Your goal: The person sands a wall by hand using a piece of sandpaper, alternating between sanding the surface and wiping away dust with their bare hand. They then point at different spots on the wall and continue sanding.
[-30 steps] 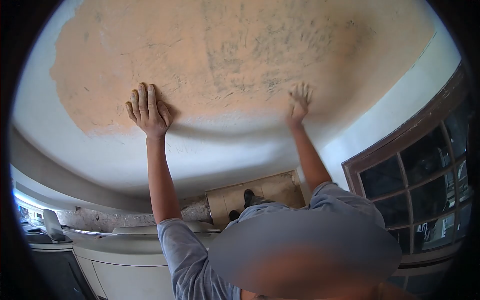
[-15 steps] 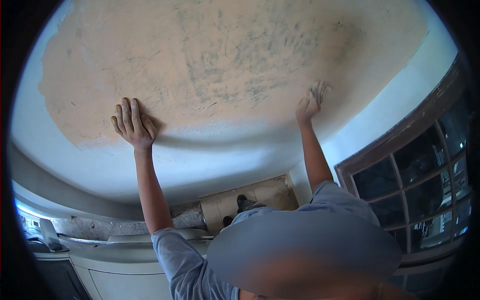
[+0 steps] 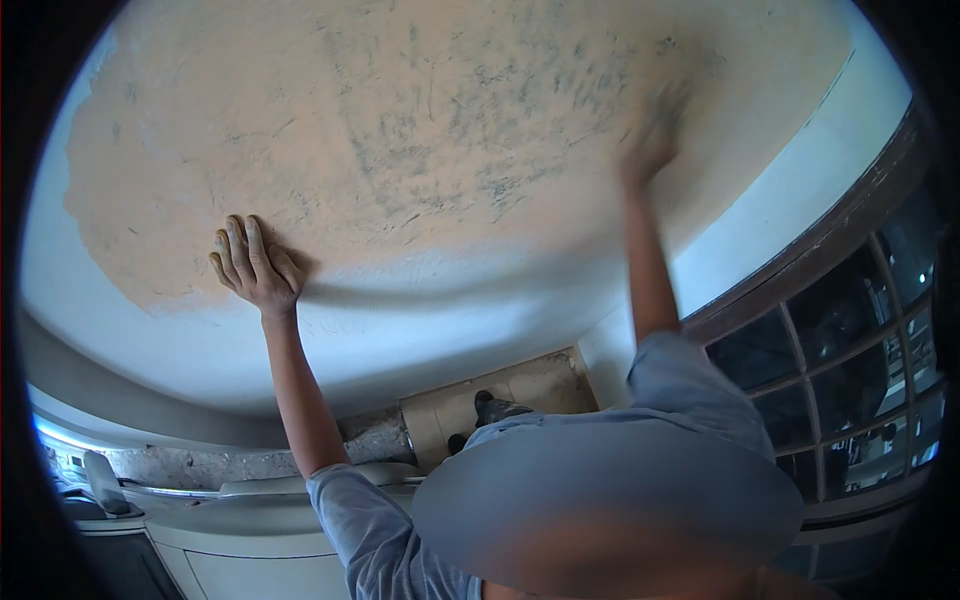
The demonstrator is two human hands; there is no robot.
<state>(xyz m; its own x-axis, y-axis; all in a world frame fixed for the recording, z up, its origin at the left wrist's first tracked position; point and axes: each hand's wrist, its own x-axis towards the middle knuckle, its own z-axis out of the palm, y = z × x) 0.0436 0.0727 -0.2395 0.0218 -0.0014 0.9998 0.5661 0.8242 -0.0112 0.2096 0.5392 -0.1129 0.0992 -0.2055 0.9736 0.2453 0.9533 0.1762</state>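
Observation:
A wall [image 3: 300, 150] fills the upper view, with a large tan, rough patch bearing dark scuffs and a white border around it. My left hand [image 3: 255, 268] lies flat on the lower left of the patch, fingers apart and fingertips dusty, holding nothing. At the right part of the patch is my right hand [image 3: 655, 140], smeared by motion. Its fingers, and anything in them, are too blurred to make out.
A dark-framed window [image 3: 810, 400] with several panes stands at the right. Low at the left is a pale cabinet [image 3: 260, 575]. Below the wall, a shoe [image 3: 485, 405] shows on the tiled floor [image 3: 430, 425].
My right hand has moved up and slightly to the right along the wall. My left hand is still flat on the wall, a little lower and further left in view.

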